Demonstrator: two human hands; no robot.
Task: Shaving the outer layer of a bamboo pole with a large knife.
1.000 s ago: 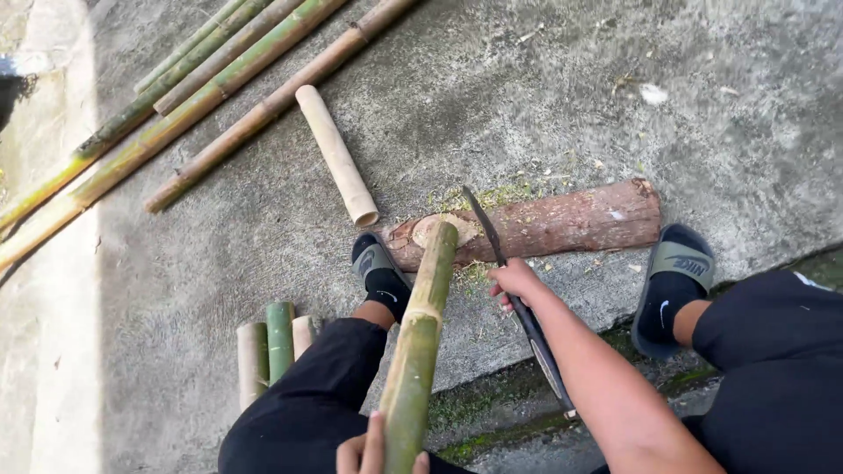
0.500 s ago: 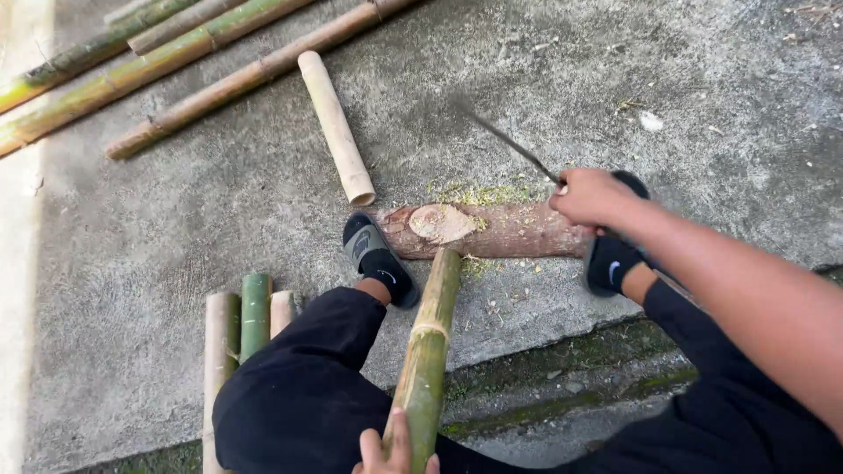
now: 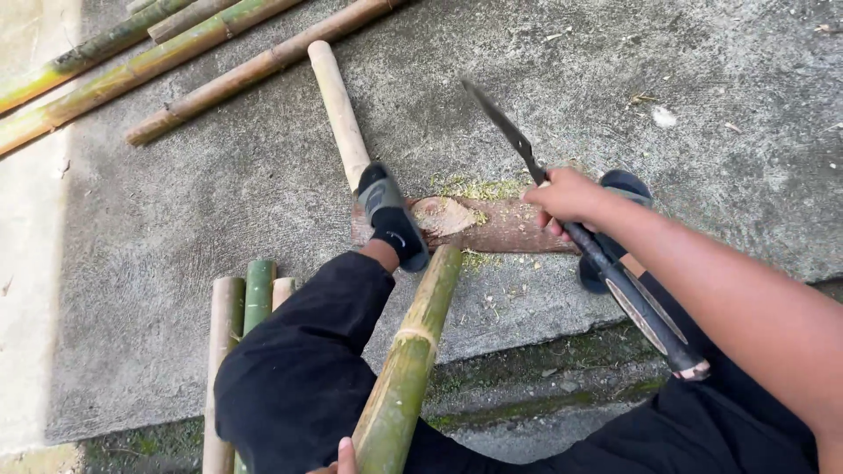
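Concrete floor [image 3: 202, 202], rough and grey, fills most of the view and lies bare at upper right and at left centre, the widest open room; its near edge drops into a mossy gutter [image 3: 527, 386] by the person's knees. Long bamboo poles [image 3: 140, 66], green fading to tan, slant across the upper left corner. One shorter pale length [image 3: 338, 110] lies apart from them, running down toward the left foot [image 3: 391, 215]. Brown log [image 3: 492, 224], rough-barked with a pale chopped scar, lies crosswise between the two sandalled feet, green shavings scattered around it. Three cut bamboo pieces [image 3: 246, 307] lie side by side left of the black-trousered leg. The bamboo stalk [image 3: 408, 360], smooth, round and jointed, runs from the bottom edge up and slightly right, its far tip at the log. The left hand [image 3: 342, 458] shows only a fingertip against the stalk's near end; its grip cannot be told. The right hand [image 3: 566, 197] is closed around the long dark handle of a machete [image 3: 509, 136], raised above the log, its thin blade pointing up-left
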